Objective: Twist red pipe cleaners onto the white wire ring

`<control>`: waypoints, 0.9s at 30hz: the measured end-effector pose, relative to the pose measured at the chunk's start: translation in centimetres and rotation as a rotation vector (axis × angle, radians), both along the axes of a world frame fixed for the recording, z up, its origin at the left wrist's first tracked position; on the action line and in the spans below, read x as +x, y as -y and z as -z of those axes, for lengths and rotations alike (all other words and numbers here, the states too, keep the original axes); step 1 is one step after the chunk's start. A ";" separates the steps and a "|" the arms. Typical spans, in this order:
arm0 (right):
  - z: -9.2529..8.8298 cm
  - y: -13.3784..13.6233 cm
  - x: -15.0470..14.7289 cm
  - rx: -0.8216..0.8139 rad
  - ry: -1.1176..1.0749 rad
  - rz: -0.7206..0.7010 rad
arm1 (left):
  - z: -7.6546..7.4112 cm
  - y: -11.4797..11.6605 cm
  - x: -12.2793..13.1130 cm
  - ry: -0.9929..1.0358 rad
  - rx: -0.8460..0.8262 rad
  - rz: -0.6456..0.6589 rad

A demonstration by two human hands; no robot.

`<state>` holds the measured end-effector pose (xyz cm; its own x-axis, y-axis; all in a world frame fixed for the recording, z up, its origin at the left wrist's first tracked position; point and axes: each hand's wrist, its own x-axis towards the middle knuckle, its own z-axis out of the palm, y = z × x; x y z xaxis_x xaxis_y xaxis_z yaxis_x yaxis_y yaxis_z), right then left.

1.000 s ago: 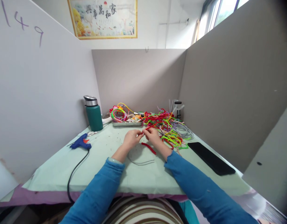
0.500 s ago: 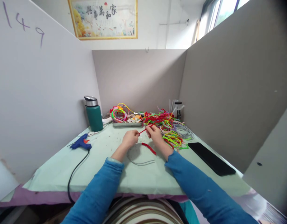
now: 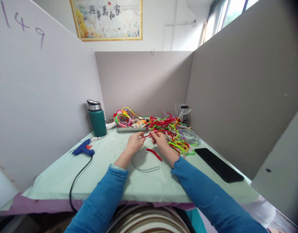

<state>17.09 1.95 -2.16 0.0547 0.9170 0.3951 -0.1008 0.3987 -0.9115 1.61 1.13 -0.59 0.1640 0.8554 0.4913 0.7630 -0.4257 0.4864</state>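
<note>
A thin red pipe cleaner (image 3: pixel 145 136) stretches between my two hands above the table. My right hand (image 3: pixel 160 140) pinches it between thumb and fingertips, and part of the strand shows beyond those fingers. At its other end, the thumb and forefinger of my left hand (image 3: pixel 135 142) are parted around the strand; whether they touch it I cannot tell. Below my hands lies a short, thicker red fuzzy piece (image 3: pixel 154 154). Next to that, a grey wire (image 3: pixel 145 171) bent into an open curve rests on the pale green tablecloth (image 3: pixel 102 181).
A blue glue gun (image 3: pixel 83 148) with a black cord and a green bottle (image 3: pixel 97 121) stand at left. Behind my hands are a metal tray (image 3: pixel 132 129) of craft pieces and a heap of coloured pipe cleaners (image 3: pixel 165 123). A black phone (image 3: pixel 219 165) lies at right. Grey partitions (image 3: pixel 144 81) enclose the table.
My left finger and thumb have loosened from a pinch and spread apart around the red pipe cleaner. My right hand has shifted slightly left, still pinching it.
</note>
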 end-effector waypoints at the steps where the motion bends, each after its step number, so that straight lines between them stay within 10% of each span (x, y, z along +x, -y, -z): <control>1: 0.1 0.1 -0.2 0.003 0.020 -0.030 | 0.1 -0.1 0.1 0.021 -0.016 0.047; 6: 0.3 0.2 -0.3 -0.020 0.023 -0.096 | 0.2 0.0 0.2 -0.061 -0.052 0.121; 14: 0.1 -0.9 1.2 -0.037 -0.128 0.013 | -0.3 0.7 -0.1 -0.205 -0.004 -0.162; 22: 0.9 -0.5 -0.1 0.004 0.041 -0.083 | 0.1 0.0 0.5 0.148 -0.165 0.143; 27: 0.6 -0.4 0.0 -0.009 -0.017 -0.058 | -0.2 0.2 0.4 0.017 -0.100 0.088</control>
